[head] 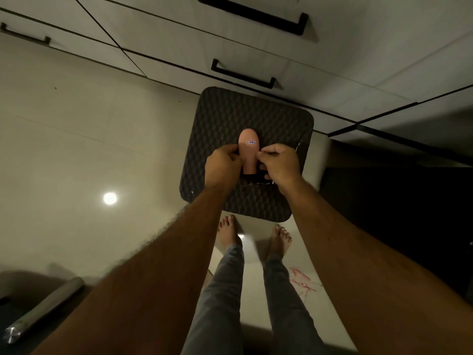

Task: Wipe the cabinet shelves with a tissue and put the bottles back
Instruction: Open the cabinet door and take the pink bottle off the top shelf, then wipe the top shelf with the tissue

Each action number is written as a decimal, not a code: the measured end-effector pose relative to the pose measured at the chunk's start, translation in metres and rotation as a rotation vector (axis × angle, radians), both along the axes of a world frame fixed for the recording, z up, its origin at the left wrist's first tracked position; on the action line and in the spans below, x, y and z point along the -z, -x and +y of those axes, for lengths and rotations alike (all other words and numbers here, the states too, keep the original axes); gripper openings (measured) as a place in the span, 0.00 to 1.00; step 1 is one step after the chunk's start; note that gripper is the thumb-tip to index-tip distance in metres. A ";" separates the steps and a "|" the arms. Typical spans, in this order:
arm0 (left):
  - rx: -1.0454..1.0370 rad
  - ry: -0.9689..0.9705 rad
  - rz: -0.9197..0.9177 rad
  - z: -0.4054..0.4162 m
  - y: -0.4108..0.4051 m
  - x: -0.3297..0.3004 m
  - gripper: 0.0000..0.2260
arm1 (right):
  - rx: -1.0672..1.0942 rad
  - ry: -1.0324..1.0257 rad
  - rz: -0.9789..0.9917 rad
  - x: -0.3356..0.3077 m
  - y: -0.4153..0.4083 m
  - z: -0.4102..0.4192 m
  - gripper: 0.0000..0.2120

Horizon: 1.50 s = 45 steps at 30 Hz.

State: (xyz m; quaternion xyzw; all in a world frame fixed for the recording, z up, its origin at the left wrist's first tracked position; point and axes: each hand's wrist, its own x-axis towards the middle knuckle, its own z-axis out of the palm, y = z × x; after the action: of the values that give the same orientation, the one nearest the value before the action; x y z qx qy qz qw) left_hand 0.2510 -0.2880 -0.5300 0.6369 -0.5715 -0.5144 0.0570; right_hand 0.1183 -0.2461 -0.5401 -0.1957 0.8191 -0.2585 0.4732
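Both arms outstretched, L hand (pixel 223 160) & R hand (pixel 281 160) pinching pink object (pixel 248 152) over dark mat (pixel 281 119).

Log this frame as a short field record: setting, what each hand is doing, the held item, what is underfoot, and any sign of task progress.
setting: floor in front of closed cabinet doors with black handles
left hand: fingers curled on the pink object
right hand: fingers pinching at the same object
held item: pink object, rounded, small label, dark base
underfoot: dark textured mat; bare feet behind it
other: metallic cylinder at lower left
task progress: no tissue or bottles visible
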 end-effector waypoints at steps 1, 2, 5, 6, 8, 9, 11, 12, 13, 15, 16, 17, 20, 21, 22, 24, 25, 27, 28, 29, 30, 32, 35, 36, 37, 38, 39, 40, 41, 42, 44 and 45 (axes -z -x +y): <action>0.005 0.037 -0.019 0.002 -0.001 -0.004 0.14 | -0.009 0.006 0.010 -0.004 0.001 0.002 0.09; 0.009 0.071 -0.034 0.004 -0.002 -0.009 0.14 | -0.017 0.011 0.018 -0.009 0.003 0.004 0.09; 0.027 0.137 -0.035 0.012 -0.004 -0.029 0.12 | -0.035 0.030 0.043 -0.028 0.008 0.012 0.10; 0.042 0.152 -0.029 0.017 -0.005 -0.038 0.12 | -0.040 0.033 0.057 -0.036 0.009 0.017 0.10; 0.096 0.180 -0.035 0.027 -0.006 -0.058 0.15 | -0.058 0.047 0.101 -0.056 0.011 0.026 0.09; 0.132 0.191 -0.046 0.033 -0.007 -0.071 0.16 | -0.069 0.064 0.119 -0.069 0.012 0.032 0.07; 0.189 0.222 -0.082 0.046 -0.007 -0.100 0.19 | -0.104 0.100 0.143 -0.100 0.014 0.045 0.05; 0.212 0.246 -0.096 0.052 -0.007 -0.115 0.20 | -0.128 0.118 0.163 -0.117 0.015 0.052 0.05; 0.229 0.269 -0.103 0.057 -0.006 -0.128 0.20 | -0.150 0.138 0.183 -0.129 0.017 0.057 0.07; 0.260 0.328 -0.101 0.071 -0.005 -0.160 0.20 | -0.184 0.194 0.231 -0.159 0.023 0.071 0.09; 0.273 0.362 -0.102 0.079 -0.005 -0.176 0.20 | -0.202 0.220 0.262 -0.174 0.027 0.080 0.09; 0.283 0.393 -0.104 0.088 -0.004 -0.191 0.20 | -0.219 0.245 0.291 -0.188 0.031 0.090 0.09; 0.297 0.475 -0.115 0.119 0.004 -0.229 0.21 | -0.246 0.313 0.329 -0.228 0.046 0.121 0.09; 0.299 0.508 -0.118 0.131 0.008 -0.243 0.22 | -0.234 0.338 0.335 -0.243 0.053 0.133 0.09; 0.297 0.542 -0.116 0.144 0.013 -0.258 0.22 | -0.217 0.372 0.339 -0.259 0.060 0.146 0.09; 0.285 0.604 -0.111 0.166 0.024 -0.286 0.22 | -0.198 0.427 0.355 -0.288 0.074 0.169 0.09; 0.288 0.640 -0.102 0.178 0.030 -0.301 0.22 | -0.196 0.450 0.366 -0.304 0.081 0.182 0.09; 0.301 0.700 -0.076 0.199 0.044 -0.330 0.22 | -0.194 0.499 0.384 -0.334 0.094 0.206 0.08; 0.305 0.723 -0.068 0.205 0.050 -0.341 0.22 | -0.194 0.519 0.398 -0.346 0.099 0.215 0.08; 0.315 0.746 -0.059 0.214 0.057 -0.355 0.22 | -0.188 0.538 0.415 -0.360 0.105 0.226 0.07; 0.327 0.761 -0.050 0.224 0.064 -0.367 0.22 | -0.174 0.552 0.426 -0.372 0.110 0.239 0.07; 0.366 0.793 -0.029 0.241 0.076 -0.388 0.23 | -0.127 0.572 0.455 -0.393 0.118 0.262 0.08; 0.444 0.827 0.008 0.266 0.089 -0.406 0.23 | -0.048 0.574 0.493 -0.413 0.127 0.299 0.10; 0.485 0.835 0.017 0.276 0.093 -0.411 0.23 | -0.018 0.575 0.506 -0.419 0.129 0.315 0.10; 0.523 0.843 0.030 0.287 0.098 -0.415 0.23 | 0.011 0.576 0.520 -0.424 0.131 0.331 0.09; 0.550 0.849 0.044 0.296 0.103 -0.419 0.23 | 0.031 0.574 0.529 -0.428 0.133 0.344 0.09; 0.575 0.850 0.063 0.306 0.109 -0.421 0.22 | 0.052 0.568 0.540 -0.431 0.135 0.360 0.09; 0.594 0.851 0.082 0.316 0.113 -0.422 0.22 | 0.067 0.562 0.548 -0.433 0.136 0.377 0.08; 0.608 0.852 0.100 0.328 0.117 -0.422 0.22 | 0.079 0.555 0.555 -0.433 0.137 0.394 0.08; 0.622 0.849 0.120 0.340 0.121 -0.421 0.22 | 0.091 0.546 0.564 -0.433 0.139 0.411 0.08; 0.650 0.827 0.166 0.363 0.127 -0.416 0.21 | 0.128 0.513 0.567 -0.429 0.141 0.439 0.07; 0.671 0.815 0.179 0.375 0.129 -0.412 0.21 | 0.150 0.497 0.567 -0.426 0.142 0.453 0.07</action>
State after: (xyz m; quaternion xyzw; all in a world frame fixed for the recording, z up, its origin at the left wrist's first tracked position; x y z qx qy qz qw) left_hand 0.1224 0.0870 -0.1177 0.2988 -0.8901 -0.2930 0.1806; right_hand -0.0242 0.2066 -0.1137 -0.3076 0.8419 -0.4186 0.1460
